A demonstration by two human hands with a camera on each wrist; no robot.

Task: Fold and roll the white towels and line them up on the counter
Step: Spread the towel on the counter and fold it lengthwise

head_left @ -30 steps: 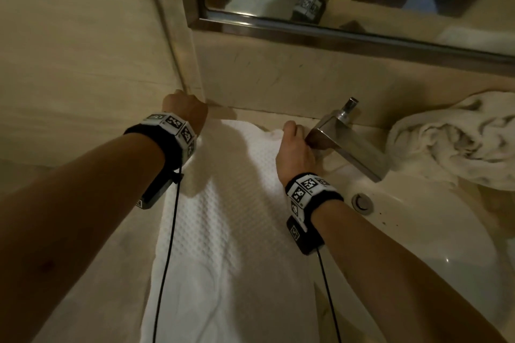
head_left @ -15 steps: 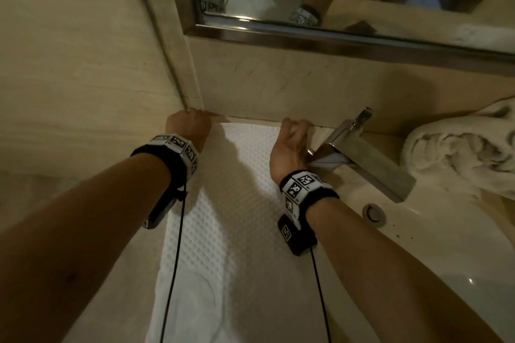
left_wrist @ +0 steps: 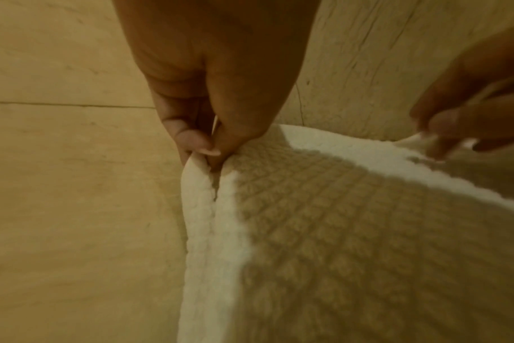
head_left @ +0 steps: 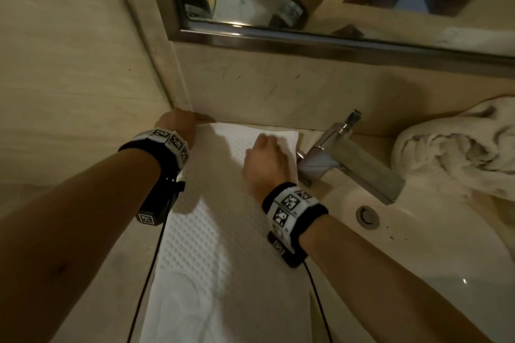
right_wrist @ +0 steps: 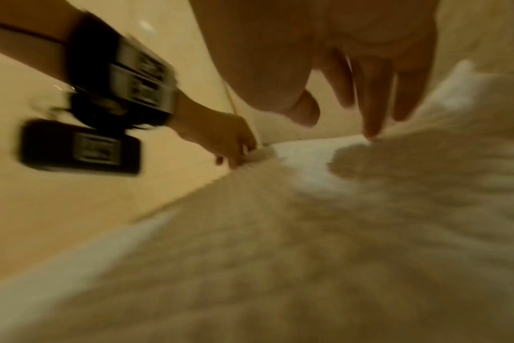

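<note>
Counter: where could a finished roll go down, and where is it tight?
Bare counter shows left of the flat towel, out to the side wall. Tight spots: the far corner, where the left hand pinches the towel's edge, and the right side, with the right hand, tap, basin and crumpled towel.

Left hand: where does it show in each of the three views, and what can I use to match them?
Head: the left hand sits at centre-left, at the far left corner of the white towel, by the wall corner.
Left wrist: it fills the top centre, pinching the towel's folded corner.
Right wrist: it is small, at left of centre, beyond its black wristband.
Shared landmark: the towel's far edge, running from the left hand to the right hand.
</note>
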